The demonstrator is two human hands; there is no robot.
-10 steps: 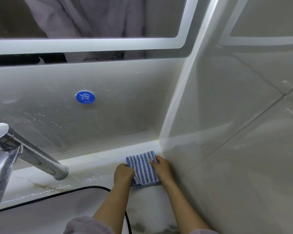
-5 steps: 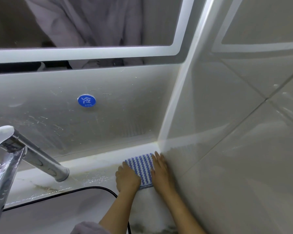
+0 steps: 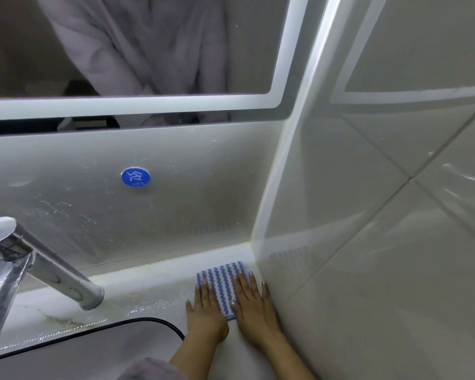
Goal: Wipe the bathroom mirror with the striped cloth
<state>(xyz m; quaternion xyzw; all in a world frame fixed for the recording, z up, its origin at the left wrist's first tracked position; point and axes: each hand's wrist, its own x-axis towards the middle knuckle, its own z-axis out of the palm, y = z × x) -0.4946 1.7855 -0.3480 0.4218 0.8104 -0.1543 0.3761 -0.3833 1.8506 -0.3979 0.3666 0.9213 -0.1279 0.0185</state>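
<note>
The blue-and-white striped cloth point(image 3: 222, 283) lies folded flat on the white counter, in the corner where the back wall meets the right wall. My left hand point(image 3: 205, 308) rests flat on its left edge with fingers stretched out. My right hand point(image 3: 254, 305) lies flat over its right side, close to the right wall. Neither hand grips the cloth. The mirror point(image 3: 148, 50) with a lit white border hangs high on the back wall, well above both hands, and reflects a grey garment.
A chrome faucet point(image 3: 47, 267) slants over the counter at the left. The sink basin point(image 3: 80, 349) with a dark rim lies in front of it. A round blue sticker point(image 3: 135, 177) marks the splashed back wall. Glossy tiles point(image 3: 381, 242) form the right wall.
Both hands went from holding the cloth's edges to lying flat on it with fingers spread. The cloth slid further into the corner, and the view tilted up slightly.
</note>
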